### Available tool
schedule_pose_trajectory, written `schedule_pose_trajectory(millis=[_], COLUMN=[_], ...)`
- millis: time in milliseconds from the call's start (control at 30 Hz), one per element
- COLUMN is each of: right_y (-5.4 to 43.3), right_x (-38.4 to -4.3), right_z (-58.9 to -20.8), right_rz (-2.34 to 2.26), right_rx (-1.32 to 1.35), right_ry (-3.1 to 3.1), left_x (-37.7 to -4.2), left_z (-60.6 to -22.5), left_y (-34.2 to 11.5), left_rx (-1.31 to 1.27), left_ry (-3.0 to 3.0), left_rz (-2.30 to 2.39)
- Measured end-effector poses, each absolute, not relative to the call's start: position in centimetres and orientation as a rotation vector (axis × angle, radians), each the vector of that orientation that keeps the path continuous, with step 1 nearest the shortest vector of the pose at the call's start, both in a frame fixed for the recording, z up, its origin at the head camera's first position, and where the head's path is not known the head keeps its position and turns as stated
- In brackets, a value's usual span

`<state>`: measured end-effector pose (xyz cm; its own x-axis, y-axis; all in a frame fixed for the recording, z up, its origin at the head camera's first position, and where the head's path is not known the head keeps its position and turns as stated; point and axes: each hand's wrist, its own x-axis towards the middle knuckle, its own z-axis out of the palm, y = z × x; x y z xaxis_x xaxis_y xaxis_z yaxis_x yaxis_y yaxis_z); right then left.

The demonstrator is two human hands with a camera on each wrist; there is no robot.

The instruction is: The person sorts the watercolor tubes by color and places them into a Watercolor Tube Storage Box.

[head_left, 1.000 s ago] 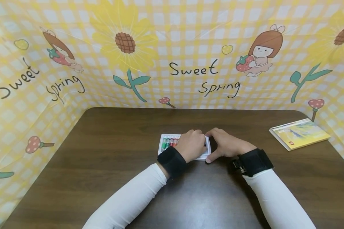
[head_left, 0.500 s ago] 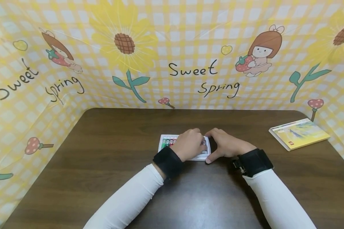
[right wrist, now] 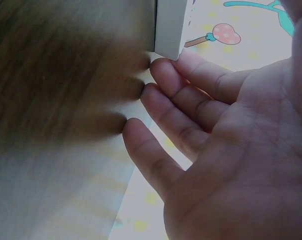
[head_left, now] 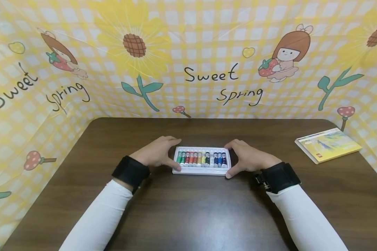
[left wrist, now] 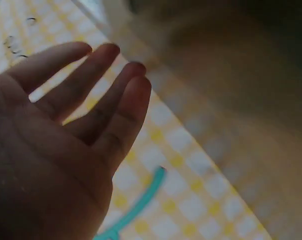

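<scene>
A white tray of paint tubes (head_left: 202,170) lies flat on the brown table. Its small tubes (head_left: 204,159) stand in a row, from green through red and yellow to dark blue. At the tray's left end is my left hand (head_left: 157,152), the thumb over the near corner and the forefinger by the far one. The left wrist view shows that hand (left wrist: 66,130) with its fingers loosely extended. My right hand (head_left: 249,157) holds the tray's right end between thumb and forefinger. In the right wrist view, a forefinger touches the white tray corner (right wrist: 170,30), while other fingertips rest on the table.
A yellow-covered book or pad (head_left: 330,145) lies at the table's right side. Yellow checked cloth (head_left: 207,42) with printed flowers rises behind the table (head_left: 188,209) and along its sides.
My left hand, earlier bent over the tubes, has moved left to the tray's left end, uncovering the whole row. The right hand and the tray stay nearly where they were.
</scene>
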<state>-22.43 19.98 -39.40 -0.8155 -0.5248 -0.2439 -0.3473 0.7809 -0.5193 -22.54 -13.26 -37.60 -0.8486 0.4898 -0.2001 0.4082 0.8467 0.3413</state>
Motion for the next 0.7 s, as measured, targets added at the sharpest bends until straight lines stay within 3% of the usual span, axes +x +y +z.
schedule_pose_trajectory(millis=[700], right_y=[19.9], right_x=[-22.6], right_z=[-39.4], right_rz=[-0.642], right_rx=[-0.665], right_ry=[2.594], left_x=[-22.6], left_z=[-38.8], left_y=[-14.7], left_rx=[0.676], left_ry=[2.666], left_rz=[0.484])
